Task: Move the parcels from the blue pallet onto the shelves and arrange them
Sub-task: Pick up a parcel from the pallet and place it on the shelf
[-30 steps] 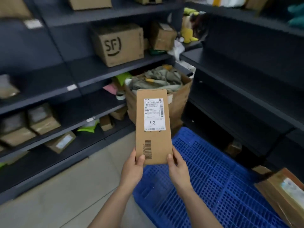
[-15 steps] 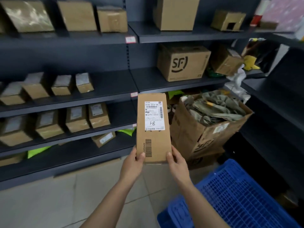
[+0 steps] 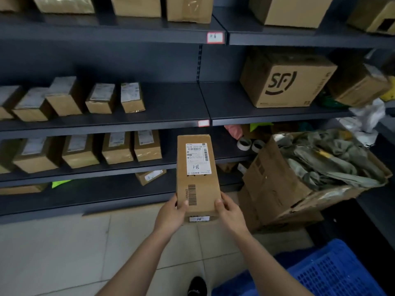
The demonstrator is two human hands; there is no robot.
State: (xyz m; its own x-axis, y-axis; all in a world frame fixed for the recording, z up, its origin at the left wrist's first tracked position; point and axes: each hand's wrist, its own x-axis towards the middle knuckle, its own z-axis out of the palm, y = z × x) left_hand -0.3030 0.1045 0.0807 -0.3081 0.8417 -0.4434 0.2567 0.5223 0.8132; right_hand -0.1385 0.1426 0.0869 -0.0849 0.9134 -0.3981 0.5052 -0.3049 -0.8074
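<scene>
Nearest to us, below and right of our hands, a corner of the blue pallet [image 3: 333, 272] lies on the tiled floor [image 3: 64, 253], and a dark shoe [image 3: 197, 286] shows beneath our forearms. Our left hand [image 3: 171, 214] and right hand [image 3: 229, 214] both grasp the near end of a long brown parcel [image 3: 197, 189], one on each side, with the thumbs laid on its top face. The parcel is in the air above the floor and points away from us toward the shelves [image 3: 106, 124]. Its white label [image 3: 197, 159] faces up, with "1-8" written on it by hand. Just right of our right hand stands a big open box [image 3: 275, 189] full of crumpled olive cloth. Beyond our hands to the left, a row of small parcels [image 3: 147, 146] sits on a shelf, with a second row [image 3: 100, 99] on the shelf above it. Beyond and to the right, two tape rolls [image 3: 244, 144] lie on a shelf, and higher up stands a large box [image 3: 286, 82] marked "SF". A red-edged tag [image 3: 215, 37] hangs on a shelf edge high above our hands.
</scene>
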